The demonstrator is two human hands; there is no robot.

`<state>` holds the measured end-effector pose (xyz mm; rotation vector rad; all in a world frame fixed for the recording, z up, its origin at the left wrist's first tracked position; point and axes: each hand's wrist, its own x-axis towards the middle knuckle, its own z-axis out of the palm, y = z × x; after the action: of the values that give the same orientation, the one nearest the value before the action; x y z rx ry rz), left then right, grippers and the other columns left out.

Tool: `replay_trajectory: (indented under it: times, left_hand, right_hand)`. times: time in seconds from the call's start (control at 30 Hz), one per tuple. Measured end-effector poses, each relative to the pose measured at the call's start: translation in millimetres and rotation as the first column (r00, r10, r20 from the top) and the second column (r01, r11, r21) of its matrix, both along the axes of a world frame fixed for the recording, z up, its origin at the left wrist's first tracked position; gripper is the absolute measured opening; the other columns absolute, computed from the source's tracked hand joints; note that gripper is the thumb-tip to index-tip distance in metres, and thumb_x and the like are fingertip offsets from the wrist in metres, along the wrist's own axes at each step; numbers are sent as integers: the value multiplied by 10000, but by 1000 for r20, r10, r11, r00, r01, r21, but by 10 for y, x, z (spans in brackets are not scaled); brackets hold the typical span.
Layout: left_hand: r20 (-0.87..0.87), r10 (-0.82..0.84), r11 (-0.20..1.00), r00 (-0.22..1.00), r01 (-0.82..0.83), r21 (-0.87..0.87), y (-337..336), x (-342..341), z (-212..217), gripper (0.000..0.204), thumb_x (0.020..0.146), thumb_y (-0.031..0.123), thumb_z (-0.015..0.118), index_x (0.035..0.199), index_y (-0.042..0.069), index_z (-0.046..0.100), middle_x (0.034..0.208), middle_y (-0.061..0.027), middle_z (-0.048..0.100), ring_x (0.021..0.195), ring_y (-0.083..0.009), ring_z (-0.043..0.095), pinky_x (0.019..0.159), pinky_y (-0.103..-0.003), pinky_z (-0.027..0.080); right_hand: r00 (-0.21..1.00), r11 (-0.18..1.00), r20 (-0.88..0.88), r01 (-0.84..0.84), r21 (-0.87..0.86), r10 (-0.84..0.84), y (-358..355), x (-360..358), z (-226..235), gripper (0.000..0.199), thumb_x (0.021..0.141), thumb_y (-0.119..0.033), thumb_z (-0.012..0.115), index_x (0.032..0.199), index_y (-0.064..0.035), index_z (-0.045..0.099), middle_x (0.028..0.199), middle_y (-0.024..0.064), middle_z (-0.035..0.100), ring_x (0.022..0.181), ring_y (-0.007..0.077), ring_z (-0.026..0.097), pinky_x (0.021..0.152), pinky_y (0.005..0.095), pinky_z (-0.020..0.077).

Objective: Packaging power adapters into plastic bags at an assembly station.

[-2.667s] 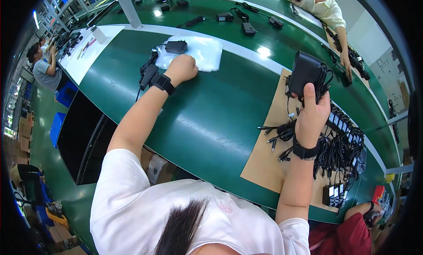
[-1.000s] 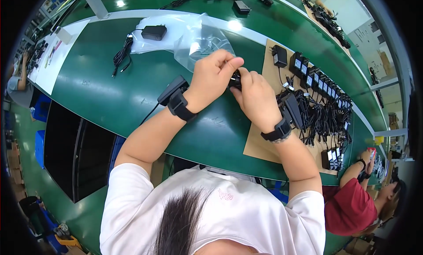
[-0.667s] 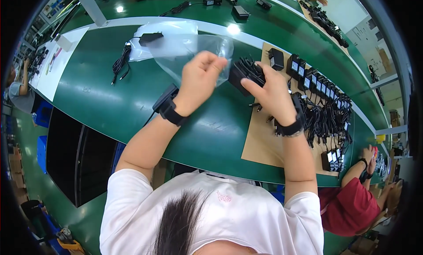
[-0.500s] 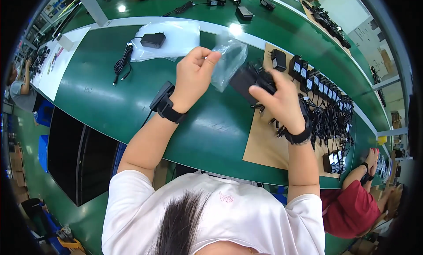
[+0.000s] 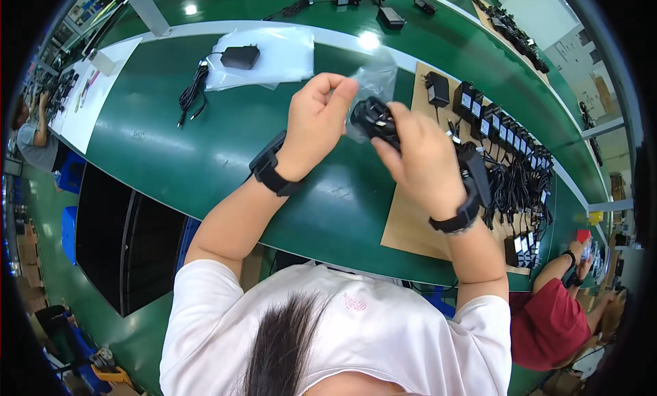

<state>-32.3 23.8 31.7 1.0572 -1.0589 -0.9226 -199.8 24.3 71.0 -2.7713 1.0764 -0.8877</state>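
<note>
My left hand [image 5: 316, 122] pinches the edge of a clear plastic bag [image 5: 380, 80], which hangs out to its right. In my right hand [image 5: 426, 156] is a black power adapter with its cord bundled [image 5: 374, 117], held against the bag's opening; whether part of it is inside I cannot tell. To the left, another black adapter [image 5: 239, 57] lies on a stack of clear bags [image 5: 291, 57], its coiled cord [image 5: 194, 91] on the green table. Rows of black adapters [image 5: 503, 132] with cords rest on a brown cardboard sheet [image 5: 414, 221] at the right.
Beyond the white rail, a second green bench [image 5: 301, 30] carries more adapters. A grey post [image 5: 145, 9] rises at the far left. White paper [image 5: 89, 115] covers the table's left end. A person in a red shirt [image 5: 554, 324] works at the right.
My right hand has brought the adapter leftward and turned it, right up to the bag. My left hand has shifted slightly right, still pinching the bag.
</note>
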Motion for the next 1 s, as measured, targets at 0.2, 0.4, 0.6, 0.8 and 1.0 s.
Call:
replay_trajectory:
  times: [0.2, 0.4, 0.6, 0.8, 1.0]
  left_hand:
    - [401, 204, 943, 893, -69, -326, 19, -84, -82, 148, 865, 156, 609, 873, 9, 594, 650, -23, 599, 528, -67, 535, 477, -218, 429]
    - [623, 301, 875, 722, 51, -481, 19, -45, -90, 107, 819, 83, 632, 897, 12, 609, 683, -127, 612, 560, -217, 600, 516, -273, 465]
    - [513, 107, 959, 852, 47, -278, 40, -108, 26, 104, 816, 72, 634, 888, 6, 599, 730, -121, 624, 589, -231, 608, 542, -270, 468]
    - [510, 369, 702, 777, 128, -701, 43, -114, 129, 180, 748, 56, 623, 925, 62, 587, 643, -130, 584, 558, -281, 578, 511, -346, 467]
    - [615, 151, 889, 774, 165, -426, -6, -66, 47, 104, 809, 90, 593, 910, 64, 593, 698, -141, 608, 624, -302, 614, 561, -342, 489]
  right_hand:
    - [972, 993, -206, 100, -69, -112, -73, 197, -309, 407, 699, -102, 668, 1050, 18, 501, 776, 138, 526, 728, 313, 550, 635, 381, 468]
    - [928, 856, 364, -123, 503, -80, -405, 279, -253, 202, 721, -108, 663, 863, 4, 574, 687, 78, 558, 598, 168, 530, 532, 304, 446]
    - [391, 377, 708, -641, 668, -588, -484, 414, -218, 151, 855, -122, 591, 968, -25, 566, 781, -4, 580, 636, 78, 530, 538, 210, 418]
    - [750, 972, 651, -224, 78, 121, -483, 576, -562, 380, 777, -171, 622, 1129, -59, 534, 982, 152, 614, 844, 327, 605, 748, 343, 486]
    - [531, 464, 788, -639, 614, -312, -588, 553, -271, 285, 820, -117, 641, 1070, -23, 542, 886, -13, 576, 750, 75, 532, 663, 217, 438]
